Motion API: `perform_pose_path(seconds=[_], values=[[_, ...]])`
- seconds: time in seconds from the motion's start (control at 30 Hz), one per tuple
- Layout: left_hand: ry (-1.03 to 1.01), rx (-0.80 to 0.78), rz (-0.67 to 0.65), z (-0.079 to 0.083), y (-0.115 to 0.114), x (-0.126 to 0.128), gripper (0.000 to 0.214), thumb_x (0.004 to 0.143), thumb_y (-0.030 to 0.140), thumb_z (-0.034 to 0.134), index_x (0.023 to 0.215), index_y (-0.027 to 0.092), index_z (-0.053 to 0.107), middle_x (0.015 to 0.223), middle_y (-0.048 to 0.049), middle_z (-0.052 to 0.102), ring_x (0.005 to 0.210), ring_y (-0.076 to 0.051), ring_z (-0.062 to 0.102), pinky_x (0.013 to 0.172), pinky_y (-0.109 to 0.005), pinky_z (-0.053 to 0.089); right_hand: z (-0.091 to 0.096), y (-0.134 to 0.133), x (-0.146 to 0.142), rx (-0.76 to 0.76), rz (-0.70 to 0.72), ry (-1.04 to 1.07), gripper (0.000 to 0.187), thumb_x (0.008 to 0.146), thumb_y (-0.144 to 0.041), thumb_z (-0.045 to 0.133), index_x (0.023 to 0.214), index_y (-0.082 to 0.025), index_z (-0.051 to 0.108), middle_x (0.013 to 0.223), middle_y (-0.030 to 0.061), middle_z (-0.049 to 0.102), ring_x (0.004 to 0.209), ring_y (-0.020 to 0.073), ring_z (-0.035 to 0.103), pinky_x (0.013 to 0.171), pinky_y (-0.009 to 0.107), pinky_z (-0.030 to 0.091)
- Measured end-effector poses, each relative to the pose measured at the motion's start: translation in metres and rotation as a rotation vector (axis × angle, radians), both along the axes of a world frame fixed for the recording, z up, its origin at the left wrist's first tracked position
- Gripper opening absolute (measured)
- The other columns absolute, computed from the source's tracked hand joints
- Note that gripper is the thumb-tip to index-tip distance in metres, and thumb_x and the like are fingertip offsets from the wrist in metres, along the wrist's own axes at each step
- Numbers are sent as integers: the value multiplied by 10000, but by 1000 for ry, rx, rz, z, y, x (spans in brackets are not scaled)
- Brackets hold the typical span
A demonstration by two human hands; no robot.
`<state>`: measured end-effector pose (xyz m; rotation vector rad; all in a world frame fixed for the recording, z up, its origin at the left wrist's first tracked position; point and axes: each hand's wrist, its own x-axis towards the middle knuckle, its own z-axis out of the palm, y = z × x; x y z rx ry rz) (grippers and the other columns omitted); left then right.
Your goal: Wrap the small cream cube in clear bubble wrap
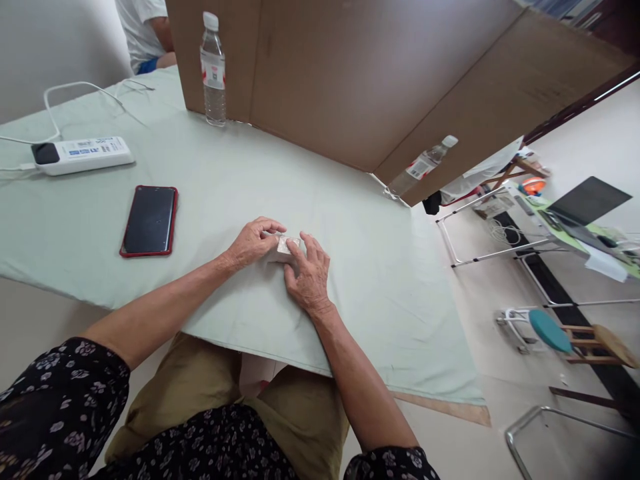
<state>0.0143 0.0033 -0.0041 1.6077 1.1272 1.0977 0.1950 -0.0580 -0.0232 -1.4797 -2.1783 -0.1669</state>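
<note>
A small whitish box-shaped block point(289, 245) sits on the cloth-covered table in front of me, between my two hands. My left hand point(255, 241) grips its left side, thumb and curled fingers against it. From the right, my right hand point(309, 270) wraps round the block, one finger lying over its top and the thumb at the near side. The fingers partly cover the block, and its exact kind cannot be made out.
A red-cased phone point(149, 221) and a white device with cables point(83, 155) lie to the left. Two water bottles, one upright point(213, 73) and one tilted point(423, 167), stand by a cardboard panel point(320, 80). A person point(145, 30) sits behind. Stools point(550, 330) are at right.
</note>
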Motion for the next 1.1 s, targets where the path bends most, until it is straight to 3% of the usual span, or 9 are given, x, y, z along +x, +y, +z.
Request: perform_pose_path(seconds=[0.27, 0.4, 0.93, 1.1], values=[[49, -36, -9, 4, -3, 0, 340, 729, 281, 582, 1001, 152, 741, 1089, -84, 715, 843, -173, 671, 831, -329, 583, 1, -3, 0, 57, -13, 33, 580, 857, -225, 569, 1429, -214, 475, 1518, 152, 474, 1380, 307, 447, 1082, 478, 378], [62, -54, -11, 6, -4, 0, 335, 735, 292, 591, 1003, 156, 739, 1022, -67, 733, 783, -163, 661, 787, -315, 578, 2, -3, 0, 20, -3, 19, 534, 846, -195, 561, 1378, -238, 533, 1518, 130, 476, 1397, 311, 422, 1087, 485, 369], [123, -16, 14, 7, -1, -2, 376, 687, 236, 568, 1012, 157, 739, 1072, -78, 729, 890, -196, 667, 846, -332, 581, -3, -1, 6, 56, -18, 194, 560, 865, -219, 542, 1420, -206, 467, 1471, 154, 529, 1344, 287, 507, 1079, 481, 419], [157, -87, -28, 12, 0, -8, 504, 723, 322, 602, 1181, 137, 696, 1174, -119, 700, 1005, -248, 663, 908, -384, 564, -4, 0, 12, 28, -14, 292, 357, 943, -236, 489, 1285, -221, 588, 1436, 125, 563, 1326, 256, 522, 1078, 465, 434]])
